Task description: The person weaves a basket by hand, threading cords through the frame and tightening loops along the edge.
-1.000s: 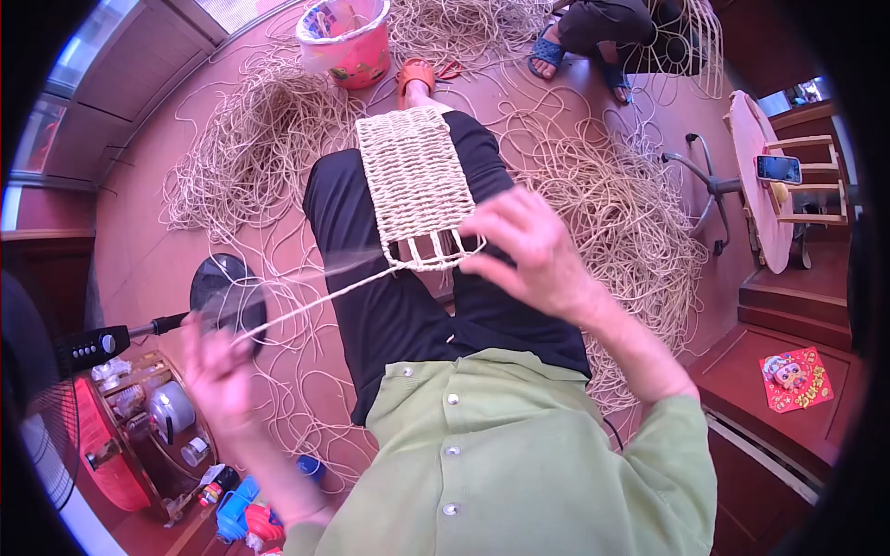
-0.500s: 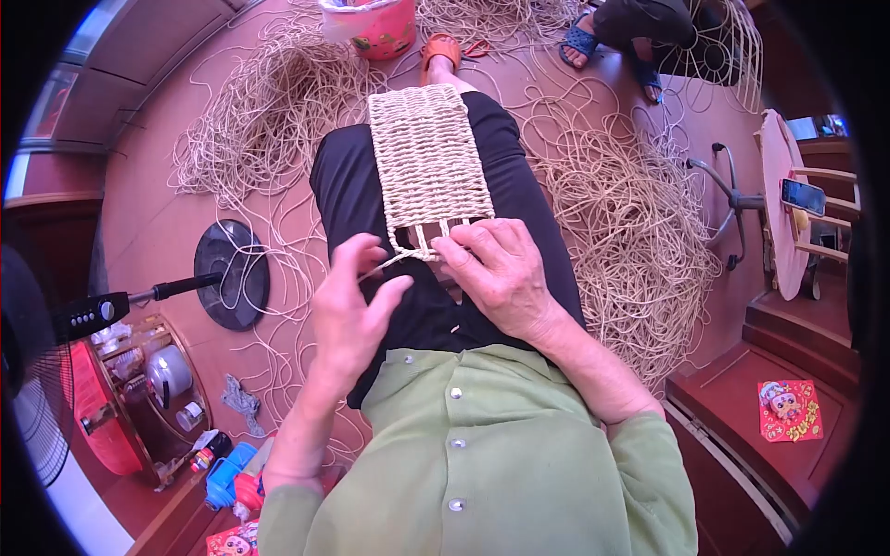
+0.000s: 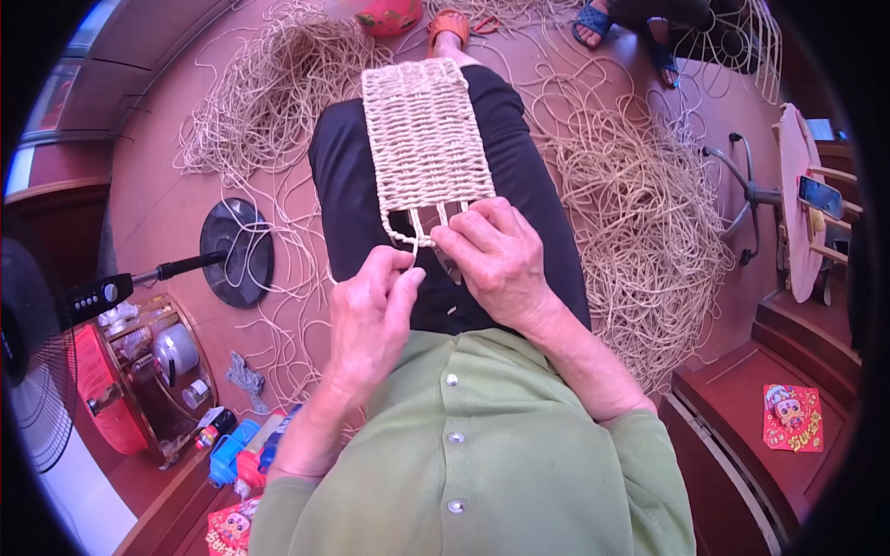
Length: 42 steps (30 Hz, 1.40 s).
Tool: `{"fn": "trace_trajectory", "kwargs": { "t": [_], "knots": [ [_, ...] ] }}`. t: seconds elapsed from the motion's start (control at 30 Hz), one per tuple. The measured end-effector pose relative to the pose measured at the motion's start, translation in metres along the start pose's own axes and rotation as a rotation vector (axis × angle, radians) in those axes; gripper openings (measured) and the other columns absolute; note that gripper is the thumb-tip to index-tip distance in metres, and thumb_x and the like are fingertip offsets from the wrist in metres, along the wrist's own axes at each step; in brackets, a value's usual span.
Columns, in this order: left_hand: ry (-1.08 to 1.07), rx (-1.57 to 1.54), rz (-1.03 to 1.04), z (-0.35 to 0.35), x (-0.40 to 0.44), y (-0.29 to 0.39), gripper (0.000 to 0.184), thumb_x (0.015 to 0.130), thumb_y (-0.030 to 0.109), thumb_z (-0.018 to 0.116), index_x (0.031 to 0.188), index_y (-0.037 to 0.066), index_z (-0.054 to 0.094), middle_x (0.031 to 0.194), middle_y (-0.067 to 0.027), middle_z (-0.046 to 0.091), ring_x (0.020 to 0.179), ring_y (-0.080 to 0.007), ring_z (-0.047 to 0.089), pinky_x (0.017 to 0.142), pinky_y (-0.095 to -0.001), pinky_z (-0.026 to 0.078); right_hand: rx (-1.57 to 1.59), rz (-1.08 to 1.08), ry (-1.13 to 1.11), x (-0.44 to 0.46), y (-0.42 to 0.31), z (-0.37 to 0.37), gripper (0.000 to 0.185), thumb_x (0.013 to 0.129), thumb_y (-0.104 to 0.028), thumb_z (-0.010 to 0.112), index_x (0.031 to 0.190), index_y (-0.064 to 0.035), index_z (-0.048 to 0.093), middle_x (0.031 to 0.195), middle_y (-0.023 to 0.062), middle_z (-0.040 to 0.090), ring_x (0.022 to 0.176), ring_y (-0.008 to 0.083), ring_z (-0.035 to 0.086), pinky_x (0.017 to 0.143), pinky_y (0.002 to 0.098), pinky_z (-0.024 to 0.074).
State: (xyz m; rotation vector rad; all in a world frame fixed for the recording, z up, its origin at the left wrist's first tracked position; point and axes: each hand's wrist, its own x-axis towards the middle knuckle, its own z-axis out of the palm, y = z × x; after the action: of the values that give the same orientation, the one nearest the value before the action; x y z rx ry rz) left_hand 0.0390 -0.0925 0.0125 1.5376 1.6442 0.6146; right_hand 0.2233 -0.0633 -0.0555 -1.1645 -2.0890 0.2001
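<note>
A rectangular woven panel (image 3: 428, 139) of pale cord lies across my lap and thighs, with open gaps between a few upright cords at its near end. My left hand (image 3: 375, 301) pinches a strand of pale cord (image 3: 414, 252) just below the panel's near edge. Beside it, my right hand (image 3: 496, 259) is closed on the near right edge of the panel, and its fingers hide that corner.
Loose cord heaps lie on the floor at the left (image 3: 278, 93) and right (image 3: 640, 213). A fan base (image 3: 237, 252) stands at the left, a chair base (image 3: 753, 196) at the right. Another person's sandalled feet (image 3: 593, 23) are at the top.
My left hand has come in from the far left to the panel's near edge and closed on the strand. My right hand has closed on the panel's near edge.
</note>
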Motion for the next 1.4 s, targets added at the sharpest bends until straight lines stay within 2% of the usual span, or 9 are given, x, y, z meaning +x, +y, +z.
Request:
{"fn": "trace_trajectory", "kwargs": {
  "t": [0.27, 0.37, 0.53, 0.57, 0.6, 0.73, 0.9, 1.07, 1.4],
  "knots": [
    [0.029, -0.345, -0.164, 0.021, -0.02, -0.025, 0.018, 0.102, 0.007, 0.062, 0.118, 0.001, 0.065, 0.071, 0.001, 0.064, 0.063, -0.003, 0.05, 0.059, -0.0233, 0.042, 0.194, 0.07, 0.156, -0.014, 0.0, -0.026, 0.025, 0.08, -0.011, 0.08, 0.104, -0.0068, 0.072, 0.097, 0.002, 0.067, 0.093, 0.0245, 0.065, 0.078, 0.0398, 0.0549],
    [-0.027, -0.326, -0.214, 0.017, -0.024, -0.027, 0.018, 0.103, 0.009, 0.061, 0.118, 0.0, 0.066, 0.075, -0.0012, 0.068, 0.064, -0.0042, 0.057, 0.059, -0.0225, 0.046, 0.425, 0.293, -0.136, -0.045, -0.003, -0.033, 0.022, 0.084, -0.01, 0.078, 0.105, -0.0058, 0.073, 0.09, 0.005, 0.068, 0.089, 0.0259, 0.066, 0.078, 0.0383, 0.0546],
    [-0.111, -0.104, -0.156, 0.006, -0.039, -0.026, 0.013, 0.102, 0.009, 0.063, 0.109, -0.001, 0.07, 0.085, -0.0061, 0.073, 0.074, -0.0095, 0.068, 0.07, -0.0249, 0.055, 0.759, 0.507, -0.234, -0.035, -0.017, -0.017, 0.023, 0.098, -0.016, 0.067, 0.115, -0.0006, 0.071, 0.1, 0.0136, 0.073, 0.091, 0.0313, 0.068, 0.082, 0.0409, 0.0563],
    [-0.124, -0.028, -0.107, 0.002, -0.04, -0.022, 0.012, 0.101, 0.008, 0.064, 0.107, 0.0, 0.071, 0.086, -0.0066, 0.074, 0.075, -0.0103, 0.069, 0.07, -0.0262, 0.055, 0.896, 0.685, -0.37, -0.03, -0.021, -0.014, 0.025, 0.104, -0.018, 0.064, 0.12, -0.0001, 0.072, 0.105, 0.009, 0.075, 0.097, 0.0155, 0.07, 0.081, 0.031, 0.0556],
    [-0.15, 0.033, -0.104, -0.002, -0.041, -0.01, 0.013, 0.096, 0.007, 0.069, 0.106, -0.001, 0.071, 0.092, -0.0134, 0.073, 0.083, -0.0236, 0.074, 0.076, -0.0333, 0.057, 1.154, 0.83, -0.37, -0.026, -0.025, -0.006, 0.025, 0.105, -0.02, 0.064, 0.119, -0.0008, 0.073, 0.106, 0.0063, 0.074, 0.092, 0.0115, 0.067, 0.077, 0.0277, 0.0539],
    [-0.192, 0.189, 0.071, -0.009, -0.043, -0.012, 0.014, 0.092, 0.005, 0.072, 0.106, 0.001, 0.074, 0.097, -0.0148, 0.074, 0.086, -0.0273, 0.074, 0.078, -0.0363, 0.058, 1.533, 1.092, -0.464, -0.027, -0.023, 0.023, 0.024, 0.106, -0.023, 0.065, 0.116, -0.004, 0.075, 0.102, -0.0015, 0.07, 0.078, 0.0026, 0.056, 0.068, 0.0196, 0.0468],
    [0.153, 0.09, 0.051, -0.005, -0.012, -0.017, 0.028, 0.087, 0.001, 0.076, 0.115, 0.002, 0.072, 0.092, -0.0105, 0.073, 0.077, -0.0195, 0.071, 0.071, -0.0329, 0.057, 1.441, 1.155, -0.51, -0.022, -0.016, 0.046, 0.023, 0.101, -0.028, 0.071, 0.108, -0.0069, 0.077, 0.083, -0.0052, 0.06, 0.069, 0.0019, 0.05, 0.058, 0.0194, 0.042],
    [0.137, 0.061, 0.205, 0.015, 0.024, -0.034, 0.039, 0.087, 0.0, 0.079, 0.124, 0.004, 0.069, 0.084, -0.0017, 0.071, 0.069, -0.0046, 0.059, 0.059, -0.0228, 0.046, 1.38, 1.242, -0.407, -0.015, -0.008, 0.066, 0.02, 0.098, -0.028, 0.072, 0.101, -0.0084, 0.075, 0.073, -0.0051, 0.057, 0.064, 0.0035, 0.052, 0.053, 0.0217, 0.0439],
    [0.069, -0.18, -0.026, -0.005, 0.024, -0.031, 0.028, 0.09, 0.001, 0.077, 0.117, 0.002, 0.07, 0.082, -0.0024, 0.071, 0.072, -0.0056, 0.066, 0.063, -0.0238, 0.054, 1.3, 0.913, -0.439, -0.006, -0.045, 0.021, 0.018, 0.107, -0.011, 0.058, 0.105, -0.0004, 0.072, 0.078, -0.002, 0.065, 0.06, 0.0025, 0.054, 0.055, 0.0224, 0.046]
  ]
}}
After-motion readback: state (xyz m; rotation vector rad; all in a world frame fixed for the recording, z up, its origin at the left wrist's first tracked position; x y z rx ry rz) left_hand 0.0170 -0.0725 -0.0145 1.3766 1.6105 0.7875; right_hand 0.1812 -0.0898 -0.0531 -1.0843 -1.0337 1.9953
